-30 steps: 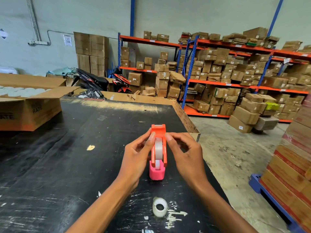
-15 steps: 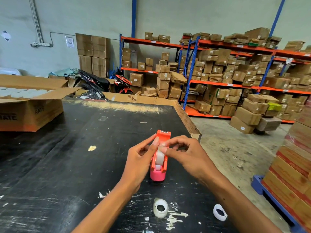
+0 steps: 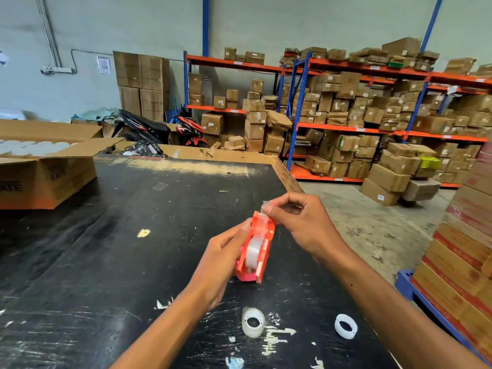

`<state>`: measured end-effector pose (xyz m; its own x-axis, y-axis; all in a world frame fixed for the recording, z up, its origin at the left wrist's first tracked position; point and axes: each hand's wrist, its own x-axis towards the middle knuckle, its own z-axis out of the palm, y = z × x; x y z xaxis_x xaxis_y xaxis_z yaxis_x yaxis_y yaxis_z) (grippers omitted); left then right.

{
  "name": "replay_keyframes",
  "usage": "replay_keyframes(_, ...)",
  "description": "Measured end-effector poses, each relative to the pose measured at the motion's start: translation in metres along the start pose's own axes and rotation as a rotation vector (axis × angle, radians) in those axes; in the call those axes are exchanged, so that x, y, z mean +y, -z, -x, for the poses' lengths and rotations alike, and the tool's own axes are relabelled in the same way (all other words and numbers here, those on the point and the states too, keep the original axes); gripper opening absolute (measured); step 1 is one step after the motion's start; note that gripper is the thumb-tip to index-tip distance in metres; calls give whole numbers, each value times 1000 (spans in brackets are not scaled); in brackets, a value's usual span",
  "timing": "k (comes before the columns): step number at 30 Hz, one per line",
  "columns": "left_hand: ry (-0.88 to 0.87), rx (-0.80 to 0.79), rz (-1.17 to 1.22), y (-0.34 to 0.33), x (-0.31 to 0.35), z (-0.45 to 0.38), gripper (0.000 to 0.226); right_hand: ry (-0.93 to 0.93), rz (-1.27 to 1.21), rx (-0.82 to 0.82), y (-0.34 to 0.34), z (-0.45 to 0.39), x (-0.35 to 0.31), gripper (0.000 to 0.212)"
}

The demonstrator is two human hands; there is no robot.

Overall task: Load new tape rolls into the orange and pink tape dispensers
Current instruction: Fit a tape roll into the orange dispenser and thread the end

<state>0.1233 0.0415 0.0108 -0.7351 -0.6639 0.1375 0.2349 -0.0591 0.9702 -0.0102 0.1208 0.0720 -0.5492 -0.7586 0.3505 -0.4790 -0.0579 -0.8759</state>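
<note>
Head cam had left hand [image 3: 221,262] gripping the orange dispenser [image 3: 257,246], right fingers [image 3: 269,209] pinching the tape end [image 3: 265,206]; next it probably needed seating on the cutter.

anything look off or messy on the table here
Nothing is spilled or broken. The black table is scuffed with pale scrape marks, and an empty white core lies loose beside a spare tape roll near the front edge.
</note>
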Motion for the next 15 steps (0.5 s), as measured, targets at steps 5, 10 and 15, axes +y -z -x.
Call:
replay_keyframes(5,29,-2,8,1,2,1,49,-62,-47,-4,2,0,-3,7)
replay_keyframes(10,-25,-35,-14,5,2,-1,58,-160,-76,-38,5,-5,-5,8)
replay_keyframes(15,-65,-64,-23,7,3,-3,55,-235,-98,-109,7,-12,-10,11)
